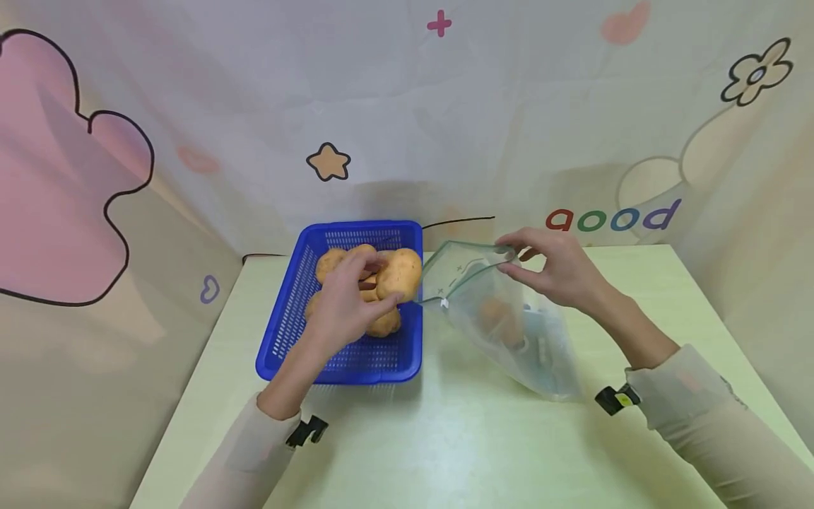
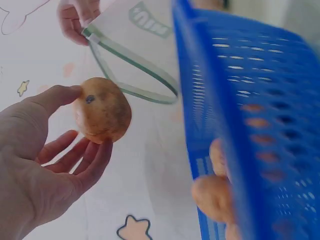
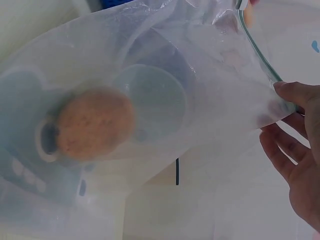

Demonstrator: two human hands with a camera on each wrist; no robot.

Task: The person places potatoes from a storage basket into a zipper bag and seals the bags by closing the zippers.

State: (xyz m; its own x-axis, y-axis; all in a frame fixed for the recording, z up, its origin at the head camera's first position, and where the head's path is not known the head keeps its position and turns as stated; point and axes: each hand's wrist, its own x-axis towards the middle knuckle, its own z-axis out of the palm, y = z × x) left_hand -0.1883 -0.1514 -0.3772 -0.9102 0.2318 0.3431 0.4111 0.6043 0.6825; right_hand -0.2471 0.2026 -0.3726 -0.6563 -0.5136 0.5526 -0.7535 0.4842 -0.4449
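Between the thumb and fingertips of my left hand (image 1: pixel 346 300) is a potato (image 1: pixel 400 274), raised over the right side of a blue basket (image 1: pixel 372 375). The left wrist view shows a dark spot on that potato (image 2: pixel 104 110). My right hand (image 1: pixel 559 268) pinches the edge of a translucent zip bag (image 1: pixel 540 353), whose green-trimmed mouth gapes toward the held potato. Inside the bag, blurred by the plastic, lies another potato (image 3: pixel 97 124). Several more potatoes (image 1: pixel 384 324) lie in the basket, partly hidden behind my left hand.
The basket and bag stand side by side on a pale green table (image 1: pixel 394 445). A printed cloth (image 1: pixel 407 141) hangs behind the table and along its sides. A white zip slider (image 1: pixel 444 303) sits at the bag's mouth.
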